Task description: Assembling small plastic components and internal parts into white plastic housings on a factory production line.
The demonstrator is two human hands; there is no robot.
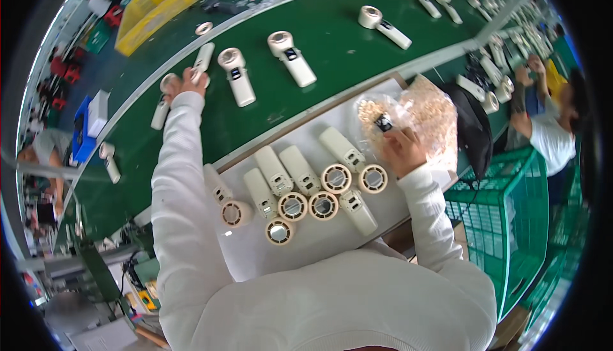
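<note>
My left hand [186,87] reaches far out over the green belt [255,121]. Its fingers are closed about the near end of a white handheld fan [204,57], whose handle points away from me. Against that hand lies a second white fan [159,113], partly covered by it. On the right, my right hand [405,152] pinches a small black piece [384,122] over a clear plastic bag [367,112] of small beige parts. Several white fans [299,169] with round ringed heads lie on the pale work board [249,255] between my arms.
More fans [294,60] lie spaced along the belt. A larger bag of beige bits [434,118] rests beside my right hand, with a black bag [472,127] beyond. Green crates [504,223] stand at the right, near another person [549,127]. A yellow crate [153,9] is far left.
</note>
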